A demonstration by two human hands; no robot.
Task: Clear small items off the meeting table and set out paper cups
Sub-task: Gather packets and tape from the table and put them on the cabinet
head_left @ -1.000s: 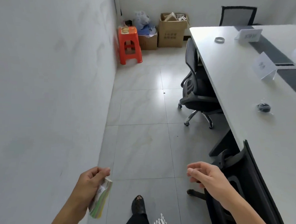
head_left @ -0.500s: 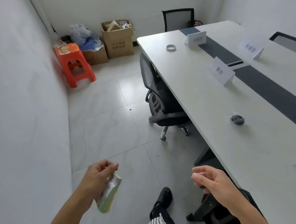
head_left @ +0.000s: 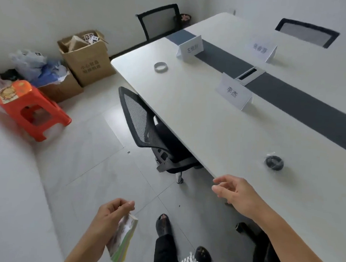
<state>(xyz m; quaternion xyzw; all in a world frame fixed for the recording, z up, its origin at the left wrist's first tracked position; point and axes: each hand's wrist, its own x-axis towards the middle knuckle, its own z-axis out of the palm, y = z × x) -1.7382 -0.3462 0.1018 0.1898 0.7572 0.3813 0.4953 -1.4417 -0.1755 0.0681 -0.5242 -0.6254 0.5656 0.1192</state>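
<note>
Small items are partly dealt with, judging by how things lie: the left hand (head_left: pixel 111 215) is pinched shut on a thin stack of cards or a packet (head_left: pixel 123 240), held off the table above the floor near the person's shoe (head_left: pixel 164 224). The stack hangs with its long axis running steeply down and slightly left, its top edge up at the fingers and its green-edged lower corner pointing at the floor.

Two loose things remain on the meeting table (head_left: pixel 208 132). A small dark coil in clear wrap (head_left: pixel 274 162) lies flat near the table's near long edge, just beyond the right hand (head_left: pixel 235 192); being round, it points no particular way. A pale ring of tape (head_left: pixel 160 67) lies flat close to the far left corner, well apart from the coil. The right hand is empty, fingers loosely spread and half curled, hovering over the near edge of the table and aimed toward the coil.

Three folded name cards stand along the dark centre strip (head_left: pixel 290 97); whether they count as clutter is unclear. No paper cups are in view anywhere, so setting them out looks wholly undone. My estimate is that clearing is roughly a third done.
</note>
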